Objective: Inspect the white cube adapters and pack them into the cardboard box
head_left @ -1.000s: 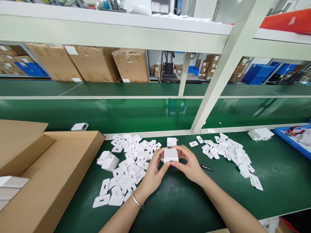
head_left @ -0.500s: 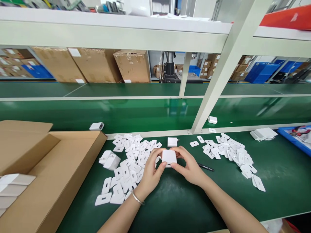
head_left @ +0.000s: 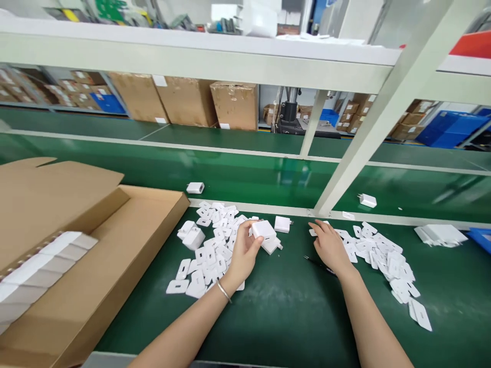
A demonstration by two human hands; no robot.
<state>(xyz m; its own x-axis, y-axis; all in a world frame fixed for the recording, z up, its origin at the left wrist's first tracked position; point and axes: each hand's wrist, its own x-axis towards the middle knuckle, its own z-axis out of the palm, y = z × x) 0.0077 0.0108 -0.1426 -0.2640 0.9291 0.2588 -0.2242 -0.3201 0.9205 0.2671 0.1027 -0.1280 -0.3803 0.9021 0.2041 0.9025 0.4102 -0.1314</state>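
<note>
Currently, left hand (head_left: 243, 255): closed around a white block (head_left: 264, 229), left of the post (head_left: 356, 138) and nearer us than its foot; we pinch it by the edges, probably to leave its broad face uncovered;
Second block (head_left: 271, 246): left of the post, partly hidden by the held one;
Right hand (head_left: 330, 245): on our side of the post's foot; fingers half spread by the right heap (head_left: 387, 255) of white plates; the tips blend with white pieces, so we cannot tell whether they grip one;
Thin black tool (head_left: 318, 264): nearer us than the post, partly under our right hand; likely laid there for easy reach;
Left heap (head_left: 209, 255): more plates, left of the post; presumably kept apart from the right heap to avoid mixing;
Carton (head_left: 153, 240): farther left of the post, open towards us, perhaps for easy access.
</note>
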